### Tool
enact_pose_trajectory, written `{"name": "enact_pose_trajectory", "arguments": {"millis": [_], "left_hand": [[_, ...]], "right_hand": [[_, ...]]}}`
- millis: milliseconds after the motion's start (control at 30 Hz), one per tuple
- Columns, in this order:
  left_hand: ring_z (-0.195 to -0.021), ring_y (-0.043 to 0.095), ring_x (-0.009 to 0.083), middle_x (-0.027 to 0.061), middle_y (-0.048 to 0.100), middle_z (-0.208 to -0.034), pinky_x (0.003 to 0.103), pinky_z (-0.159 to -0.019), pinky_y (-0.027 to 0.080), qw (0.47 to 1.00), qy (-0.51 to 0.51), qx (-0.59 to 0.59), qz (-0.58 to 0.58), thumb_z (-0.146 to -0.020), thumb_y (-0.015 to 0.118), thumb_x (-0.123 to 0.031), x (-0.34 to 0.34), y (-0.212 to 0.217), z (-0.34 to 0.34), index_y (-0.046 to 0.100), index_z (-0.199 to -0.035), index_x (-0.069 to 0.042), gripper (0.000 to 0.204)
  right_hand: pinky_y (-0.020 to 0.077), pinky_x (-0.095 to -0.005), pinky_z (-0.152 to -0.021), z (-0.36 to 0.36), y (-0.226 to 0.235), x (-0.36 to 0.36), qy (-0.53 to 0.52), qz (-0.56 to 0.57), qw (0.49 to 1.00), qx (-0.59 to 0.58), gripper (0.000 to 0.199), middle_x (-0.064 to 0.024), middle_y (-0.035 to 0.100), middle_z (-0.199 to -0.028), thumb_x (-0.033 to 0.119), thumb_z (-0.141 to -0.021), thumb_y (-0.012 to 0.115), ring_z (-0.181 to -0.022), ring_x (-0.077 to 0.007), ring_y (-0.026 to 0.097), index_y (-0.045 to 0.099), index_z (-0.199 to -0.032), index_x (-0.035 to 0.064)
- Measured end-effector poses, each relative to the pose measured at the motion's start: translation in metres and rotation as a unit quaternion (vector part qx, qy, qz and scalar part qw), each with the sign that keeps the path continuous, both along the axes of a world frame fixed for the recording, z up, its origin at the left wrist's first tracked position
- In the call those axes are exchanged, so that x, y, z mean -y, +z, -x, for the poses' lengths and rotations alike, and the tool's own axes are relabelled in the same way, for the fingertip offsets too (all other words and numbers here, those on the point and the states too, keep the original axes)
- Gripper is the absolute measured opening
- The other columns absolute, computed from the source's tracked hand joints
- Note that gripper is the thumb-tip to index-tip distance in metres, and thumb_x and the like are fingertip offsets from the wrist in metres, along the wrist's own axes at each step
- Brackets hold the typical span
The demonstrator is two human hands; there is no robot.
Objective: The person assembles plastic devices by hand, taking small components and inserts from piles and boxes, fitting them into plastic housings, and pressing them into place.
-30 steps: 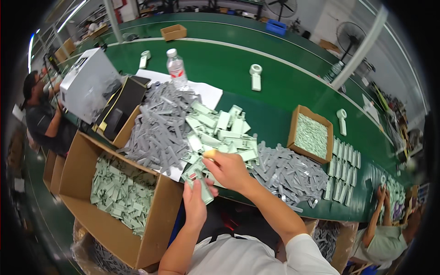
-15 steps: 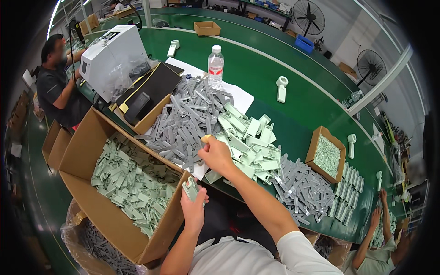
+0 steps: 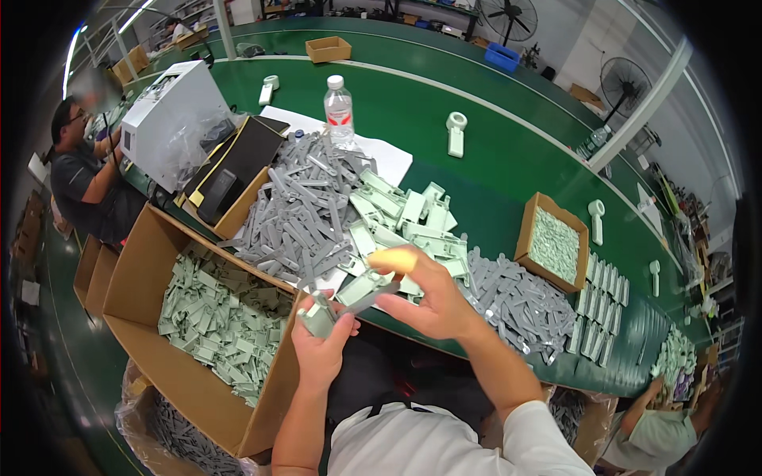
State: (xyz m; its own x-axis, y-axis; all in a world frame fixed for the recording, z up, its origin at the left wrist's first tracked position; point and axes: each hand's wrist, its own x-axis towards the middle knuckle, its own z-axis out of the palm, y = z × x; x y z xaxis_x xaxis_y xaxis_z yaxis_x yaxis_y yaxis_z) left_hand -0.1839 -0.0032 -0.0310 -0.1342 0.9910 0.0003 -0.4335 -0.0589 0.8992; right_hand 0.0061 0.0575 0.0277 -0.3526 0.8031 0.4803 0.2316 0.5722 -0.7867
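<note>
My left hand (image 3: pixel 320 355) is closed around a pale green plastic housing (image 3: pixel 317 320), in front of my body at the table's near edge. My right hand (image 3: pixel 435 300), with a yellow finger cover (image 3: pixel 394 259) on one finger, pinches a long flat grey plastic strip (image 3: pixel 371 298). The strip's far end reaches to the housing; whether it sits in it cannot be made out. Beyond my hands lie a heap of grey strips (image 3: pixel 295 213) and, to its right, a heap of pale green housings (image 3: pixel 409 214).
A large cardboard box (image 3: pixel 143 333) of pale green parts stands at my left. To the right are more grey strips (image 3: pixel 520 305), a small box (image 3: pixel 528 230) of small parts and rows of housings (image 3: pixel 599 313). A water bottle (image 3: pixel 339 119) stands behind the heaps. Co-workers sit at both sides.
My right hand has come back from the grey heap toward my left hand, bringing a grey strip to the housing. The whole view has shifted slightly.
</note>
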Motion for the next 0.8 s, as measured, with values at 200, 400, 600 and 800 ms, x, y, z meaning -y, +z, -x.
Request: {"name": "enact_pose_trajectory", "arguments": {"millis": [200, 400, 600, 800], "left_hand": [[-0.072, 0.066, 0.0164, 0.0088, 0.062, -0.094, 0.027, -0.061, 0.054, 0.988, -0.132, -0.074, 0.022, -0.085, 0.065, 0.008, 0.004, 0.023, -0.013, 0.051, -0.125, 0.001, 0.043], [-0.075, 0.066, 0.0178, 0.0096, 0.062, -0.099, 0.029, -0.061, 0.054, 0.976, -0.207, 0.066, -0.009, -0.095, 0.057, -0.003, 0.001, 0.024, -0.031, 0.046, -0.134, -0.002, 0.041], [-0.099, 0.062, 0.0216, 0.0120, 0.058, -0.115, 0.036, -0.083, 0.053, 0.965, -0.151, 0.211, -0.029, -0.103, 0.046, -0.021, 0.005, 0.039, -0.069, 0.033, -0.144, -0.005, 0.046], [-0.120, 0.052, 0.0203, 0.0121, 0.052, -0.131, 0.037, -0.104, 0.042, 0.977, -0.168, 0.126, -0.042, -0.107, 0.039, -0.028, 0.008, 0.030, -0.076, 0.028, -0.148, -0.007, 0.048]], "right_hand": [[0.0482, -0.0331, -0.057, -0.033, 0.030, 0.022, 0.156, -0.008, 0.968, 0.198, 0.027, -0.0095, 0.066, -0.086, 0.014, -0.086, 0.071, -0.065, -0.0247, 0.061, 0.068, -0.113, 0.0082], [0.0486, -0.0357, -0.054, -0.052, 0.024, 0.053, 0.056, 0.052, 0.979, 0.189, 0.023, -0.0091, 0.065, -0.075, 0.017, -0.089, 0.067, -0.059, -0.0242, 0.063, 0.067, -0.110, 0.0052], [0.0478, -0.0309, -0.051, -0.024, 0.004, 0.074, -0.136, 0.046, 0.986, -0.088, 0.028, -0.0107, 0.068, -0.078, 0.006, -0.090, 0.065, -0.055, -0.0183, 0.062, 0.065, -0.118, 0.0010], [0.0482, -0.0304, -0.052, -0.017, 0.005, 0.069, -0.159, -0.103, 0.979, -0.069, 0.028, -0.0120, 0.069, -0.078, 0.002, -0.090, 0.065, -0.054, -0.0204, 0.060, 0.065, -0.118, -0.0022]]}}
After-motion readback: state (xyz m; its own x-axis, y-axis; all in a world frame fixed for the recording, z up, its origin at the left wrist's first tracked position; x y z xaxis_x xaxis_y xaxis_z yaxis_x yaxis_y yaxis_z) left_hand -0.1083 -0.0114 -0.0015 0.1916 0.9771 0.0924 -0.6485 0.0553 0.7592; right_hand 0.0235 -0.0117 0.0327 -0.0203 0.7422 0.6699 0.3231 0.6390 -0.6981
